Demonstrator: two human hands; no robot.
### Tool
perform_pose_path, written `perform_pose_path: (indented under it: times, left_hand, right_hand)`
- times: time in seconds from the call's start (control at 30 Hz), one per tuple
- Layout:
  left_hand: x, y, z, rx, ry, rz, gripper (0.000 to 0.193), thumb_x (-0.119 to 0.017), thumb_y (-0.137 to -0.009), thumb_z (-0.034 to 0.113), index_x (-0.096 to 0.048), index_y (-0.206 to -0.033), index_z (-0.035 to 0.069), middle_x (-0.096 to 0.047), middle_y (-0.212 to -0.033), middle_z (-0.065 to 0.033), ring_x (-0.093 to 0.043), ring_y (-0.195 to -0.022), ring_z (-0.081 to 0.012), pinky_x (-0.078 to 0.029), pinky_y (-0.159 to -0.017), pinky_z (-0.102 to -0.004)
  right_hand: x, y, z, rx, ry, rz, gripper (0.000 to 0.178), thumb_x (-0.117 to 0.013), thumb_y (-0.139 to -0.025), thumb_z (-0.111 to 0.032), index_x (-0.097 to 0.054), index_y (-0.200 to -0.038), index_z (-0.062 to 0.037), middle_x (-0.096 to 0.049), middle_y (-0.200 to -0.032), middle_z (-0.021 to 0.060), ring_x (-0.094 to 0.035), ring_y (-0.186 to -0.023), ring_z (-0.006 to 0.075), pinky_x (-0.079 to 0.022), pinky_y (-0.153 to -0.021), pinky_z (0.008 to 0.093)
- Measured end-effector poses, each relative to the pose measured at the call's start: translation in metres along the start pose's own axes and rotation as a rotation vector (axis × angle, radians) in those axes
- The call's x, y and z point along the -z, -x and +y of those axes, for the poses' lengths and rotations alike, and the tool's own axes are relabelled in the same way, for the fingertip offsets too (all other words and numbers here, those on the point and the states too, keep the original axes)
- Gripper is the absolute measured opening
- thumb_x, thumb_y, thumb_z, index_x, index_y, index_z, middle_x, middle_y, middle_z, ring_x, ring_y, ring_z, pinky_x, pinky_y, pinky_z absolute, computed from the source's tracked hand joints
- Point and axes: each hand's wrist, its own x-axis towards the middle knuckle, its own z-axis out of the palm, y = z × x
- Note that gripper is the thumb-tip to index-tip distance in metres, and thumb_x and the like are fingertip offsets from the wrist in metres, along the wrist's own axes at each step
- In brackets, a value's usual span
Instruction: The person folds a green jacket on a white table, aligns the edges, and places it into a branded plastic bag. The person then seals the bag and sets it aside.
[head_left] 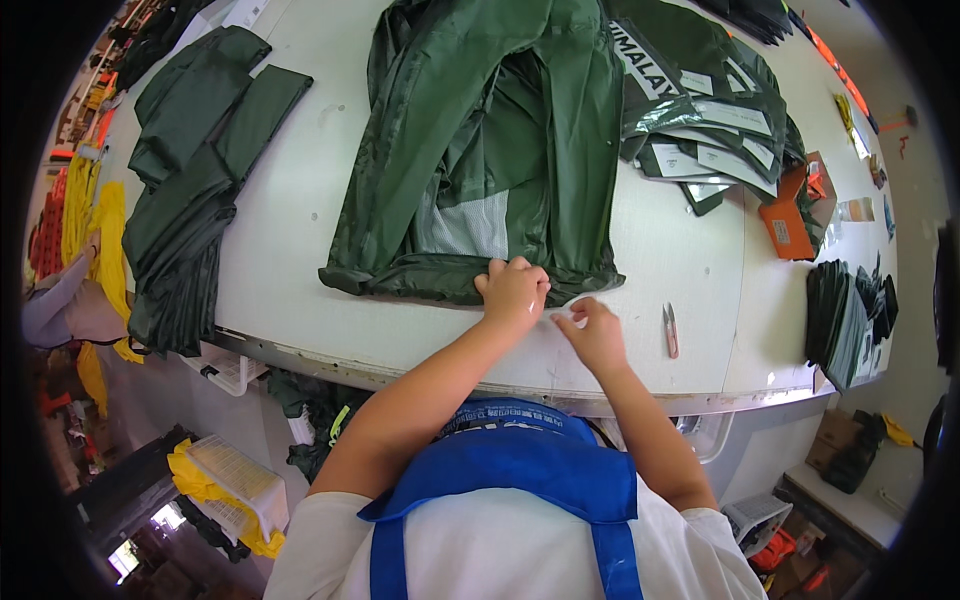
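Observation:
A dark green waterproof jacket [585, 190] lies on the white table in front of me, its front parted over a pale mesh lining [462, 228]. My left hand [515, 293] is closed on the jacket's bottom hem [420, 280], right of the hem's middle. Just to its right, my right hand [595, 335] pinches a thin whitish strip or cord [572, 301] that runs up to the hem. What kind of strip it is, I cannot make out. Small thread snips [670, 330] with a reddish handle rest on the table, right of my right hand.
Folded dark green garments [185, 210] lie along the table's left side. At the back right are several printed green packages [700, 120] and an orange box [790, 215]. A dark stack [845, 325] stands at the right edge. Another person's arm [70, 290] shows at far left.

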Motion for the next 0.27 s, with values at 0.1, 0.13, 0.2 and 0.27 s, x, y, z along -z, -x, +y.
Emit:
perform_pose_path:
  times: [0.1, 0.13, 0.2, 0.27]
  left_hand:
    - [0.014, -0.004, 0.003, 0.082, 0.06, -0.098, 0.008, -0.068, -0.078, 0.029, -0.07, -0.081, 0.022, -0.061, -0.088, 0.0046, -0.05, -0.095, -0.0247, -0.031, -0.076, -0.0451]
    - [0.017, -0.007, 0.001, 0.122, 0.079, -0.164, 0.01, -0.065, -0.08, 0.031, -0.07, -0.082, 0.022, -0.061, -0.087, 0.005, -0.05, -0.096, -0.0238, -0.031, -0.077, -0.0444]
    - [0.023, -0.012, 0.002, 0.173, 0.138, -0.228, 0.011, -0.065, -0.081, 0.032, -0.07, -0.084, 0.022, -0.061, -0.087, 0.0055, -0.05, -0.096, -0.0221, -0.03, -0.079, -0.0433]
    - [0.023, -0.014, -0.001, 0.198, 0.17, -0.259, 0.013, -0.066, -0.082, 0.032, -0.07, -0.086, 0.021, -0.061, -0.089, 0.0054, -0.05, -0.097, -0.0223, -0.03, -0.08, -0.0434]
  right_hand:
    - [-0.008, -0.001, -0.008, -0.401, -0.453, -0.175, 0.029, -0.074, -0.08, -0.026, -0.062, -0.088, 0.0001, -0.063, -0.072, 0.0079, -0.061, -0.065, 0.0156, -0.049, -0.061, 0.0278]
    - [-0.009, -0.001, -0.001, -0.447, -0.593, -0.22, 0.028, -0.073, -0.081, -0.025, -0.063, -0.089, -0.0006, -0.064, -0.074, 0.0073, -0.061, -0.065, 0.0138, -0.048, -0.06, 0.0258]
    - [-0.017, -0.004, 0.019, -0.523, -0.885, -0.299, 0.025, -0.071, -0.083, -0.024, -0.064, -0.092, -0.0018, -0.065, -0.078, 0.0059, -0.06, -0.065, 0.0102, -0.046, -0.058, 0.0218]
    - [-0.012, 0.003, 0.016, -0.508, -1.019, -0.249, 0.022, -0.068, -0.086, -0.024, -0.064, -0.095, -0.0041, -0.064, -0.082, 0.0053, -0.057, -0.057, 0.0118, -0.045, -0.051, 0.0228]
